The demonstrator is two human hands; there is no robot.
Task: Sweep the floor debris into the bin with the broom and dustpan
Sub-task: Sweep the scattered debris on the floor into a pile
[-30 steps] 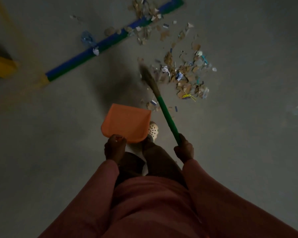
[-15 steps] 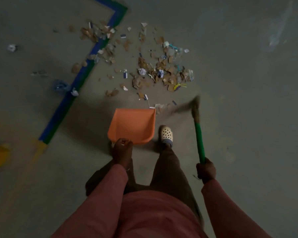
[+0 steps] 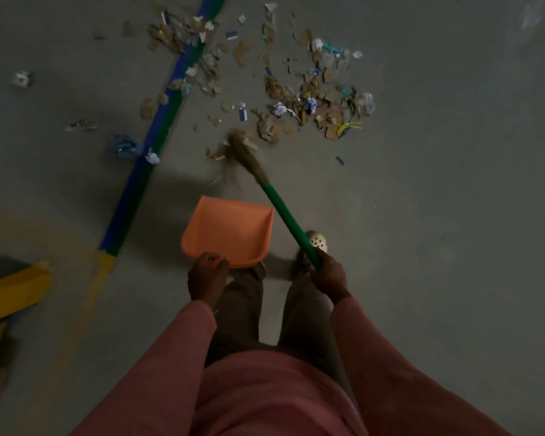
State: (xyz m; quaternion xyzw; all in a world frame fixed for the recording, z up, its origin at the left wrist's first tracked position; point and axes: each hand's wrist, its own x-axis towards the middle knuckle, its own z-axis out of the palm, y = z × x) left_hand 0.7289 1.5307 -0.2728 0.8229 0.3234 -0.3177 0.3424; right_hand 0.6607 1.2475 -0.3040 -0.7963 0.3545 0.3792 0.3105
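Head view, looking down at a grey floor (image 3: 453,247). At the far left edge lies a yellow block (image 3: 13,287), and well above it a small crumpled scrap (image 3: 22,79) sits alone. A blue and green tape line (image 3: 158,127) runs diagonally from the top toward the lower left, with a crumpled blue wrapper (image 3: 125,145) just beside it on its left. The left hand (image 3: 206,275) holds the near edge of the orange dustpan (image 3: 230,234), its fingers (image 3: 214,262) clenched over the grip, which is hidden beneath them; the pan's open mouth faces away from the person, toward the litter. The broom (image 3: 285,215) slants from lower right to upper left, its green handle crossing the pan's right corner and its blurred bristles just beyond the pan's front lip among a few loose bits. The debris (image 3: 312,99), torn cardboard, paper and plastic, spreads from the tape line rightward across the top of the floor, thickest to the upper right of the bristles. The right hand (image 3: 329,275) grasps the handle's lower end, fingers wrapped round it. A pale perforated shoe (image 3: 317,239) shows just behind the handle.
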